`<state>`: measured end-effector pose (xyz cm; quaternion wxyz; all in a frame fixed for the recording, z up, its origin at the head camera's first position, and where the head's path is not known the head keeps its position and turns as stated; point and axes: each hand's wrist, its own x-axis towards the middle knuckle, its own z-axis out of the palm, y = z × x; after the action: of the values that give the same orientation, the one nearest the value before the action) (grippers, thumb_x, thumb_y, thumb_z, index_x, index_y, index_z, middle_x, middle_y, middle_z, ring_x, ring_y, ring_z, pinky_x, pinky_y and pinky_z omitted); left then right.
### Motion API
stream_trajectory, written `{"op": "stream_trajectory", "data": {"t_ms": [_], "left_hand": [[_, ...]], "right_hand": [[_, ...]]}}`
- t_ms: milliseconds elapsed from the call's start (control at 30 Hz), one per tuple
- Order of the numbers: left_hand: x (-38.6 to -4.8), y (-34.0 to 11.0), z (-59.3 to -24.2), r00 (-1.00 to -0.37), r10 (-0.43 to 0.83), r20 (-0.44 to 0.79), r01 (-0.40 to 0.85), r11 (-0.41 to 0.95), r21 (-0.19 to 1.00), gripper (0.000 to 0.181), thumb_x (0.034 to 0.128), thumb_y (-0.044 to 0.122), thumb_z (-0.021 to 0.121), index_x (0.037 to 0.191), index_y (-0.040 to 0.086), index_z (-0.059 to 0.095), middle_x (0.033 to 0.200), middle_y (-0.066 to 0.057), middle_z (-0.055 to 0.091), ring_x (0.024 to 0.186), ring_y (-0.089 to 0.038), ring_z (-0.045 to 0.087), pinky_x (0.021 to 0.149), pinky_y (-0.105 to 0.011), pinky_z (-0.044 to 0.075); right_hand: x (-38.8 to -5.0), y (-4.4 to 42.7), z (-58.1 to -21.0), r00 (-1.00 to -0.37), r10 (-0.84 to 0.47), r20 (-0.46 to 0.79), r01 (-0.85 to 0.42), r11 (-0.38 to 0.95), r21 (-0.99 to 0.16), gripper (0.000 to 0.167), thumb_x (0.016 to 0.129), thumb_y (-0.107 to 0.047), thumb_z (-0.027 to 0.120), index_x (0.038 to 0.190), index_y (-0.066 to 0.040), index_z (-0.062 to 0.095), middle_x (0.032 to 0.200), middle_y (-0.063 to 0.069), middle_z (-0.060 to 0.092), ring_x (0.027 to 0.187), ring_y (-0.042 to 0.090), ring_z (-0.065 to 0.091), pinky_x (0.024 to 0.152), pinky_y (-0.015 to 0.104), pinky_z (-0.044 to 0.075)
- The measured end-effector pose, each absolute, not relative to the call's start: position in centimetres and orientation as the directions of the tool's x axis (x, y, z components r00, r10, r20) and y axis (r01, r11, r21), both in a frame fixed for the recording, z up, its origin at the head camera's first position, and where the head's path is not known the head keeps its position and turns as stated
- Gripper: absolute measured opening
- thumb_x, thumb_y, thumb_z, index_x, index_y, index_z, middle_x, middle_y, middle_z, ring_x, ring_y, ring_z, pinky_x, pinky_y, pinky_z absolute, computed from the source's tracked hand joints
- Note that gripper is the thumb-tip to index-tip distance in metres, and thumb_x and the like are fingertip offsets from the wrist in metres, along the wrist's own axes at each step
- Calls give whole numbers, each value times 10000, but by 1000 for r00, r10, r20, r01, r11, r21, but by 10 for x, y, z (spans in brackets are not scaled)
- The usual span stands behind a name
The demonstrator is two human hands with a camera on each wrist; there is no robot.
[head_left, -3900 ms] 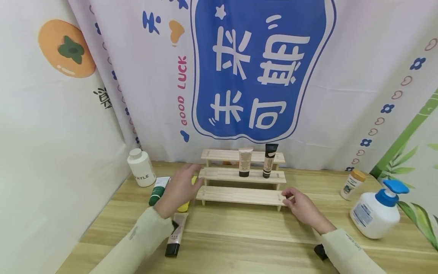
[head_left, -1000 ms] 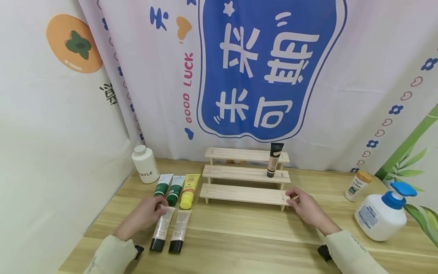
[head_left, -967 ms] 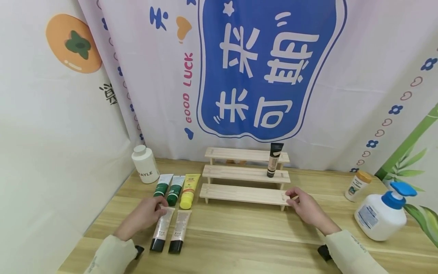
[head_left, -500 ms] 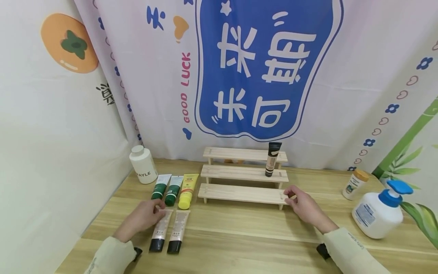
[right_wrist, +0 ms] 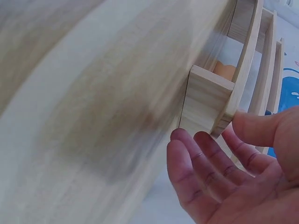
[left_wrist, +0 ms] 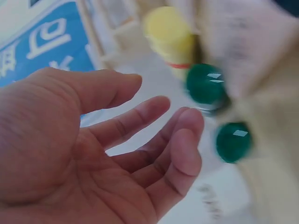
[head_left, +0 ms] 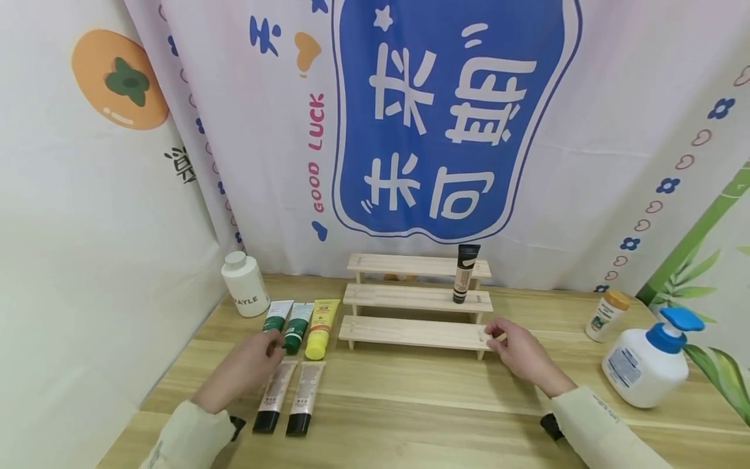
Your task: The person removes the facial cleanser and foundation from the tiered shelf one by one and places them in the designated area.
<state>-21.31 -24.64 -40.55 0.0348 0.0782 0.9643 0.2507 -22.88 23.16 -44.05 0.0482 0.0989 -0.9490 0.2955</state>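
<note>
My left hand (head_left: 243,365) hovers over the upper end of the left pale pink black-capped tube (head_left: 277,395), beside two green-and-white tubes (head_left: 297,327). In the left wrist view its fingers are loosely bent, apart from the thumb, and hold nothing; green caps (left_wrist: 205,84) lie beyond the fingertips. A second pink tube (head_left: 305,397) lies alongside the first, and a yellow tube (head_left: 321,329) lies behind it. My right hand (head_left: 520,352) grips the right end of the lowest tier of a three-tier wooden display rack (head_left: 410,331). One black-and-pink tube (head_left: 465,277) stands on the middle tier.
A white bottle (head_left: 245,286) stands at the back left. On the right stand a small bottle with an orange cap (head_left: 607,316) and a white pump bottle with a blue top (head_left: 644,368). A printed curtain (head_left: 281,163) hangs behind the wooden table (head_left: 410,417).
A pink tube has gone from the middle tier to the table, beside the other one. My left hand has let go of it and shifted slightly upward. My right hand stays at the rack.
</note>
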Motion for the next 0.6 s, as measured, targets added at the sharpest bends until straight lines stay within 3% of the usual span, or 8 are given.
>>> {"op": "stream_trajectory", "data": {"t_ms": [300, 467, 600], "left_hand": [[-236, -179, -356, -931, 314, 187, 365, 820, 441, 231, 909, 134, 589, 1134, 83, 604, 875, 12, 597, 700, -116, 548, 569, -271, 476], [-259, -124, -350, -826, 425, 371, 557, 722, 411, 222, 885, 76, 599, 1105, 99, 615, 963, 14, 586, 804, -122, 566, 669, -250, 489], [-274, -84, -347, -758, 460, 463, 639, 665, 386, 274, 880, 79, 628, 1147, 133, 594, 1095, 18, 568, 914, -117, 564, 783, -248, 485]], "right_hand": [[-227, 231, -437, -975, -173, 140, -221, 836, -503, 157, 887, -73, 645, 1036, -74, 599, 988, 97, 644, 797, 200, 612, 691, 426, 497], [-226, 231, -435, -976, -169, 140, -217, 840, -497, 157, 890, -79, 644, 1040, -74, 600, 994, 97, 644, 810, 204, 617, 705, 426, 500], [-227, 231, -435, -975, -172, 142, -220, 844, -488, 164, 892, -98, 648, 1048, -77, 605, 999, 88, 646, 795, 191, 618, 704, 416, 504]]}}
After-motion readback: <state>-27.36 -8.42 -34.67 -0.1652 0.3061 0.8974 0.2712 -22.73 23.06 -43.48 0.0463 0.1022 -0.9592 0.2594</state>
